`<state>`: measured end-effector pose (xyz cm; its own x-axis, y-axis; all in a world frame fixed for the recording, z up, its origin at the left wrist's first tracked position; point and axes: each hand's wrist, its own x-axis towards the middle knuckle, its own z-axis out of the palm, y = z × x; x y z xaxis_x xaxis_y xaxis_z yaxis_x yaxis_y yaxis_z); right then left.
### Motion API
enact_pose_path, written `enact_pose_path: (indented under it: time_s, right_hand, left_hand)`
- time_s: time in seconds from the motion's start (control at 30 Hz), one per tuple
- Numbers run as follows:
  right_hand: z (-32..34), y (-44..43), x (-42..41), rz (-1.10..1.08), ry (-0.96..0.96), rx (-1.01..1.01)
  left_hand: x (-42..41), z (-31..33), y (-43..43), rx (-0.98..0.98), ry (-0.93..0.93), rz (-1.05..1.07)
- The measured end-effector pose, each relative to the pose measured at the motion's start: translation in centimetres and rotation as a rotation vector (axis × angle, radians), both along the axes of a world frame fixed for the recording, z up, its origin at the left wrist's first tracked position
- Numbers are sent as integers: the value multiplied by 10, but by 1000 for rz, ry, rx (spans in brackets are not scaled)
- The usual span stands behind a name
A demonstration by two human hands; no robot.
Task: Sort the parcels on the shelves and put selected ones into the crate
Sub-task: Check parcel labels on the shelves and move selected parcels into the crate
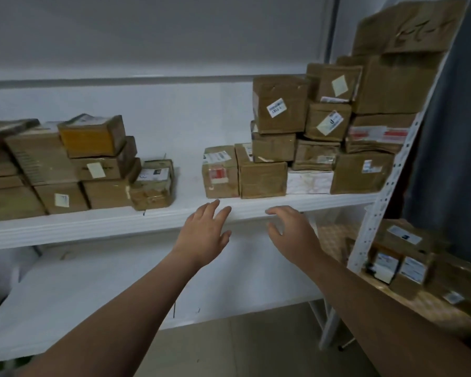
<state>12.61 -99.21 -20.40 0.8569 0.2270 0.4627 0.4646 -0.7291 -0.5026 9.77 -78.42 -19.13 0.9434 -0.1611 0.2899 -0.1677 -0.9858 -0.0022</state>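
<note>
While selecting, reaching left hand and right hand, both open-fingered and empty, toward the small box at twelve o'clock on the shelf; next likely gripping its sides.

The left hand and right hand hovered apart and empty before the white shelf edge, left fingers spread straight, right fingers loosely bent. A red-labelled parcel sat at twelve o'clock from the left hand. A low parcel stack stood at nine o'clock, a taller parcel stack at two o'clock.
</note>
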Motion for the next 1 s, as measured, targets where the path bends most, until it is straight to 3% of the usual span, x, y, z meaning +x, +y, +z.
enact_pose_path:
  time_s: [0.13,0.4,0.53,0.73,0.8,0.9,1.0]
  right_hand:
    - [9,21,42,70,-212,-143]
    - [35,78,123,105,-302,-262]
    - [40,101,151,7,-300,-317]
    - [36,126,162,-52,-429,-416]
    - [34,139,159,5,-393,-340]
    - [28,154,150,45,-206,-165]
    - [17,166,142,-41,-234,-72]
  left_hand:
    - [47,-3,18,-66,-26,49]
    - [143,16,51,-210,-6,158]
    - [169,17,70,-284,53,102]
    - [162,7,92,-647,-68,48]
    - [158,3,98,-784,-93,28]
    - [149,2,104,-1150,-37,-10]
    - [139,5,108,-1312,6,-63]
